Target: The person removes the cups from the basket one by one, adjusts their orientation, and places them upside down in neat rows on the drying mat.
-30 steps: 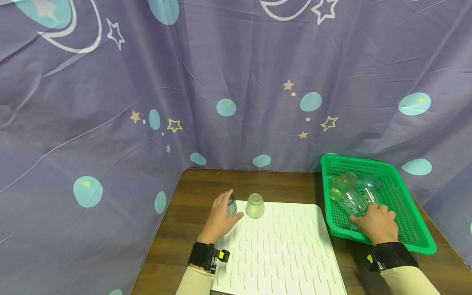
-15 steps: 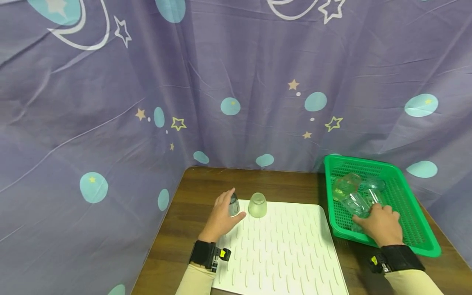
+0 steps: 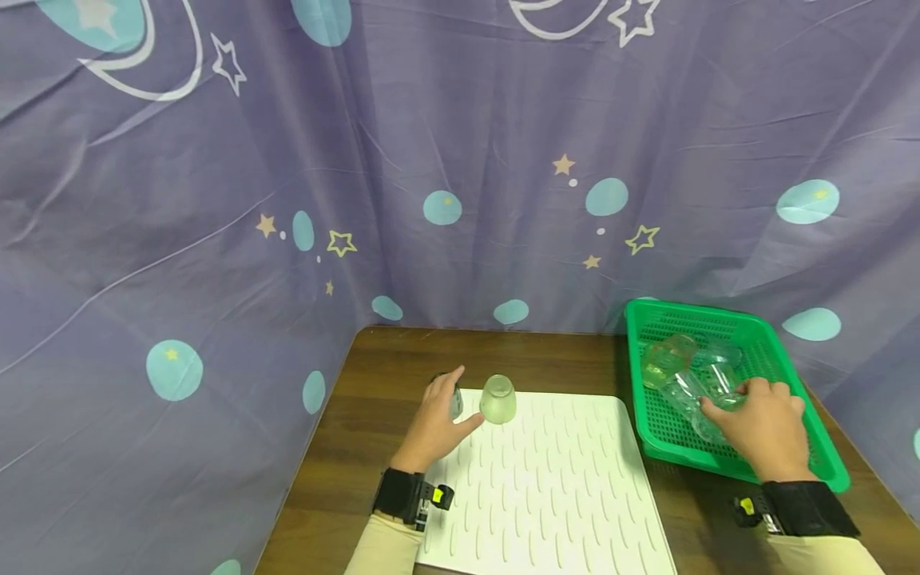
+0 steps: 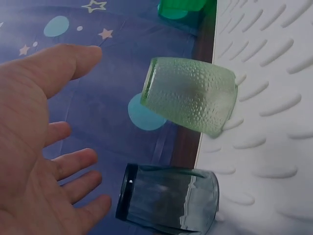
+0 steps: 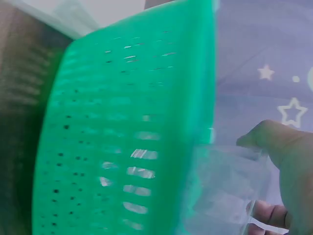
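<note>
My left hand (image 3: 433, 431) hovers over the left edge of a white ridged drying mat (image 3: 561, 479), fingers spread and holding nothing. In the left wrist view, a dark bluish glass (image 4: 168, 198) and a pale green glass (image 4: 193, 95) with a beaded surface stand upside down on the mat, apart from the fingertips. At the green basket (image 3: 805, 407), my right hand (image 3: 769, 427) grips a clear glass (image 5: 225, 186) between thumb and fingers. The right wrist view has that glass just above the basket's rim, partly blurred.
More glasses lie in the basket, among them a yellowish one (image 3: 657, 367) and a clear one (image 3: 683, 391). The basket stands right of the mat on a brown wooden table (image 3: 561, 351). A purple curtain (image 3: 503, 200) hangs behind and at the sides.
My right hand has shifted right and slightly up inside the basket, and a clear glass now shows in its grip. My left hand has barely moved.
</note>
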### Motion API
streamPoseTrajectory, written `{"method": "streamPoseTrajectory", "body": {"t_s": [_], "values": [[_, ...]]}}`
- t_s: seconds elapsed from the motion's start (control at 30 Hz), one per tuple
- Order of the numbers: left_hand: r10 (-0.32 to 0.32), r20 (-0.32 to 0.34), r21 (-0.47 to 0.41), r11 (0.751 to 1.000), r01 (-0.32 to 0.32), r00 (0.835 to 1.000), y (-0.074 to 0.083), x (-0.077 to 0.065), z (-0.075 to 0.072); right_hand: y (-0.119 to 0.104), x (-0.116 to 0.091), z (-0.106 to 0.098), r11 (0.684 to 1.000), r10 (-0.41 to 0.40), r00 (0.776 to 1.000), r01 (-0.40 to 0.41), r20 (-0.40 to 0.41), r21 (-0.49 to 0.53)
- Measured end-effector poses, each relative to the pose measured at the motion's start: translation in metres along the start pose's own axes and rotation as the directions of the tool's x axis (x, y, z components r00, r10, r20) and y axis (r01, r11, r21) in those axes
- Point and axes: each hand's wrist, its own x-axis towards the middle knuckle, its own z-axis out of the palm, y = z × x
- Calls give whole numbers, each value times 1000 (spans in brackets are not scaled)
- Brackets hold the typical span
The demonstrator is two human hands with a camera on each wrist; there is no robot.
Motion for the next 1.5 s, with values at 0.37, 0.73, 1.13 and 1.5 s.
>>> {"method": "streamPoseTrajectory", "body": {"t_s": [0.37, 0.73, 1.13, 1.5], "values": [[-1, 13, -93, 996, 2, 1000, 13, 0, 1, -19, -5, 27, 919, 35, 946, 96, -322, 383], [92, 98, -398, 916, -46, 991, 37, -3, 25, -100, -32, 48, 472, 101, 915, 302, -392, 828], [291, 92, -643, 748, -166, 952, 60, -3, 42, -172, -69, 77, -176, -90, 980, 161, -179, 971], [332, 57, -687, 697, -205, 942, 65, -6, 43, -185, -81, 94, -213, -249, 966, 10, -64, 977]]}}
